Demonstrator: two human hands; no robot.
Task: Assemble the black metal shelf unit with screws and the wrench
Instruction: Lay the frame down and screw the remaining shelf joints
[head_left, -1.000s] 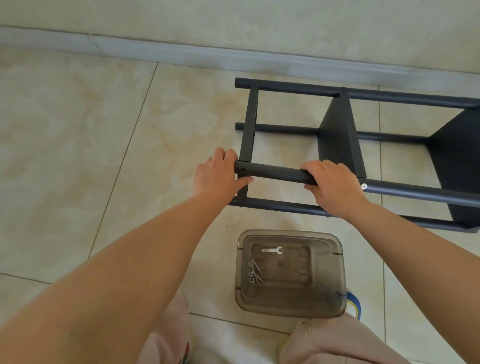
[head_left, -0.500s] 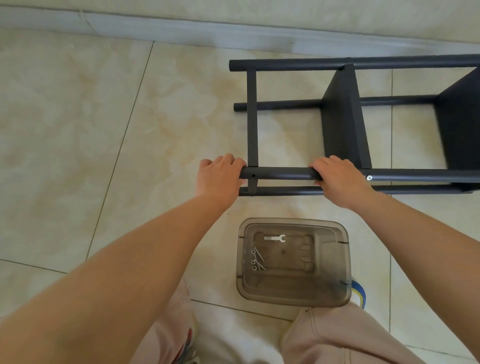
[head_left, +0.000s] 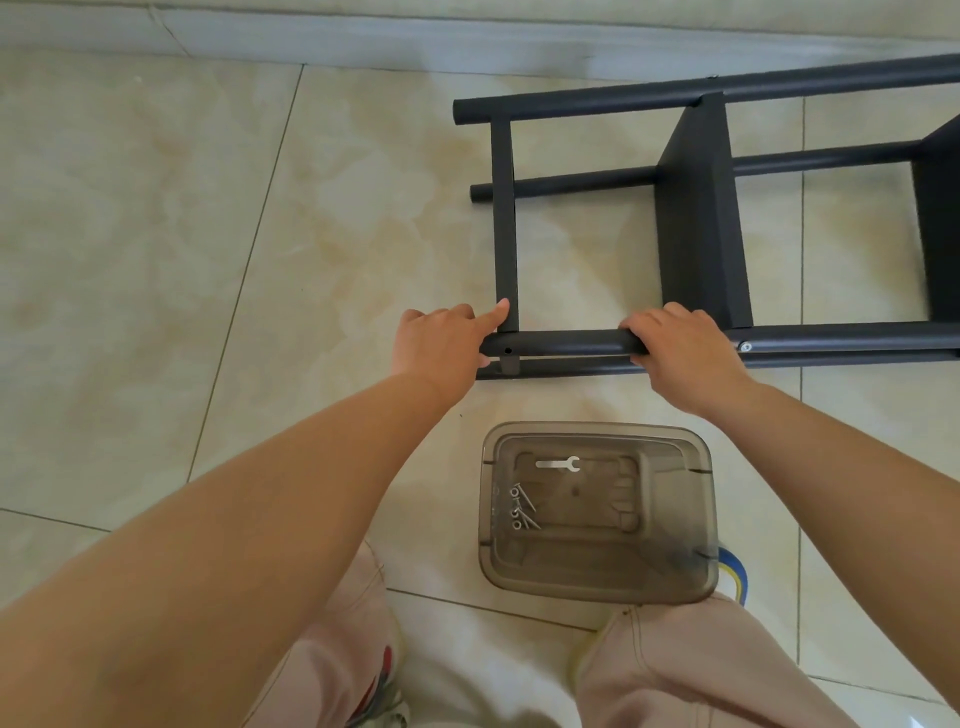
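Tiled floor (head_left: 156, 270), pale marble pattern, baseboard along the top edge. Left hand (head_left: 441, 345) at the end of the near tube (head_left: 561, 343) of the black shelf unit (head_left: 701, 218): fingers curled round the tube end, index finger pointing up along the crossbar (head_left: 505, 223). Shelf unit lies on its side on the floor, running off frame to the right, two panels standing on edge. Right hand (head_left: 685, 353) grips the same tube, fingers wrapped over it, just left of a silver screw head (head_left: 746, 346). Below, between the knees: smoky clear plastic bin (head_left: 696, 525) holding the wrench (head_left: 558, 463) and loose screws (head_left: 521, 512).
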